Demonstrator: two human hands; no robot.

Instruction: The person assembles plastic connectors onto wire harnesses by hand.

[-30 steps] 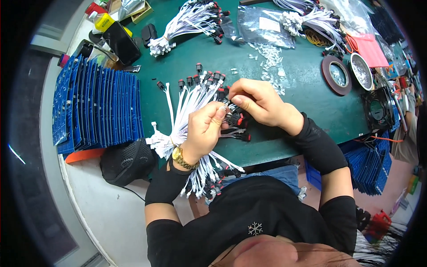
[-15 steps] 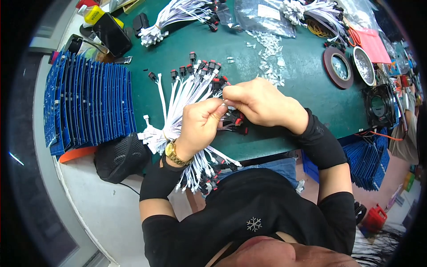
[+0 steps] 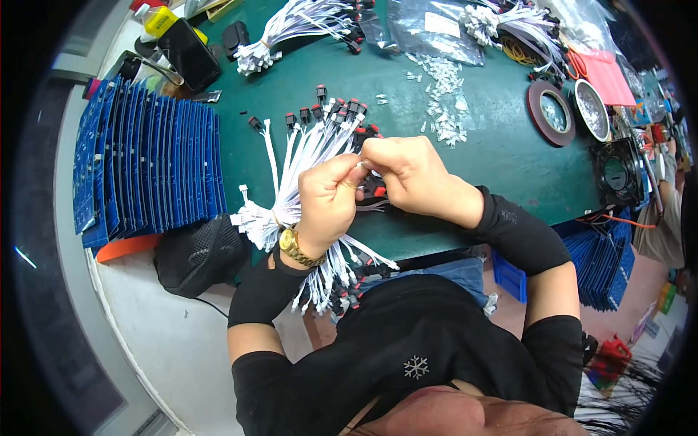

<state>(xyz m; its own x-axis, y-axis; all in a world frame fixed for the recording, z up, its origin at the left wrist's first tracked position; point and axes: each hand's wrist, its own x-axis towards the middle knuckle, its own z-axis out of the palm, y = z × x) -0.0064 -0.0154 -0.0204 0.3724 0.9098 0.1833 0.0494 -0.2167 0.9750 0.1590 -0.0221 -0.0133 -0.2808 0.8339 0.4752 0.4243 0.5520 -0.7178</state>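
My left hand (image 3: 325, 201), with a gold watch (image 3: 291, 245) at its wrist, is closed in a pinch. Against its fingertips presses my right hand (image 3: 414, 174), its fingers curled tight. A tiny pale piece shows where the thumbs meet, mostly hidden by the fingers. Under both hands lies a tied bundle of white cables (image 3: 287, 182) with small white plugs at one end. Black push-button switches with red caps (image 3: 352, 107) are on the far ends. Another red-and-black switch (image 3: 374, 190) peeks out below my right hand. More cables (image 3: 327, 280) hang over the table's front edge.
Blue circuit boards (image 3: 153, 160) stand in a row at left, beside a black mesh bag (image 3: 200, 254). Small clear connector housings (image 3: 445, 98) are scattered at the back. Right of them are a tape roll (image 3: 550, 112), a metal bowl (image 3: 592, 109) and a black fan (image 3: 618, 173).
My right hand has shifted a little left and curled tighter against the left fingertips. My left hand stays pinched in nearly the same place. The view has moved slightly.
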